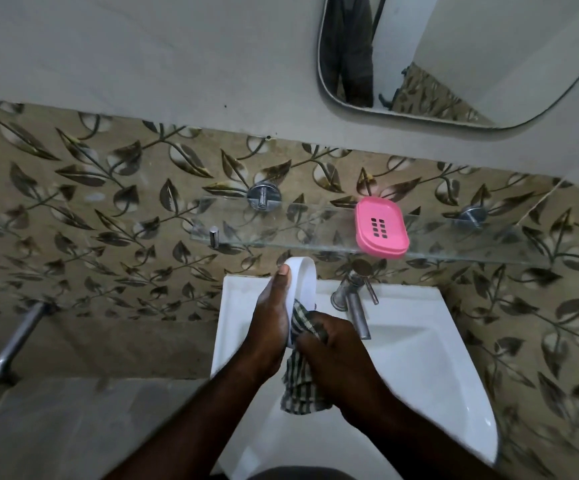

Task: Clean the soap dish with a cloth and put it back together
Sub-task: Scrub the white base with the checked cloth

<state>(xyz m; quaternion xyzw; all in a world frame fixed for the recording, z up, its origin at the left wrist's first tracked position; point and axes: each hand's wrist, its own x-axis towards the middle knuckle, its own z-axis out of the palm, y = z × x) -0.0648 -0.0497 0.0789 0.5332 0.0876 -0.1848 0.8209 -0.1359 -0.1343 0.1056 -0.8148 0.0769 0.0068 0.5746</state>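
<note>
At 9 o'clock from my hands a metal pipe (17,337) juts out of the leaf-patterned wall (108,188).

My left hand (270,320) holds the white dish (303,282), the bottom half of the soap dish, tipped up on its edge. My thumb lies straight along its near rim; my other fingers are behind it, so I cannot tell how they sit. The dish's hollow faces 3 o'clock, and a bunch of the checked cloth (301,386) is pushed into it. My right hand (336,351) is curled tight round that cloth, knuckles up, touching my left hand; the loose end hangs down at 6 o'clock over the basin.

Both hands are over the back left corner of the white sink (419,358). The dish's top edge pokes past the sink's back rim, just under the front lip of the glass shelf (281,233). The tap (353,306) stands just beside my right hand at 2 o'clock, its spout pointing into the bowl, which opens wide toward 4 o'clock.

At 1 o'clock the pink tray (381,228), the slotted top half, lies flat on the shelf, its near edge at the shelf's front lip, well apart from the white dish. A mirror (454,64) hangs on the plain wall above it, at 1 o'clock.
</note>
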